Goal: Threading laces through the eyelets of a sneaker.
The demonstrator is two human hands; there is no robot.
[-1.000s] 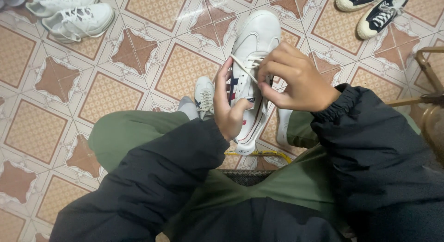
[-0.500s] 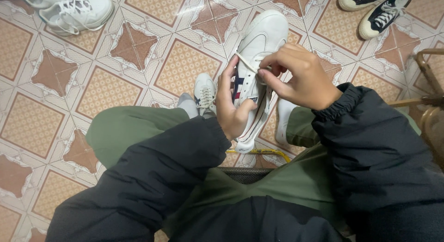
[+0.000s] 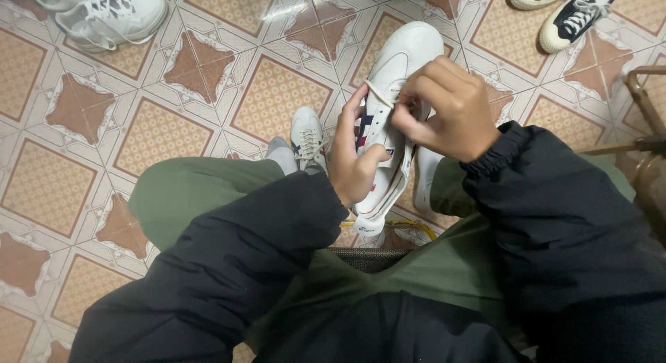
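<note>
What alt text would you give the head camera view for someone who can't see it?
A seated person holds a white sneaker over their lap, left hand gripping its side while the right hand pinches its lace. Below lies a patterned tile floor, with a white pair of sneakers and a black pair of sneakers at the top corners.

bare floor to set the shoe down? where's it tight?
Free: patterned tile floor between the white sneakers top left and the green-trousered knee. Tight: around the white leather shoe held by left hand and right hand, near the black canvas sneakers.
</note>
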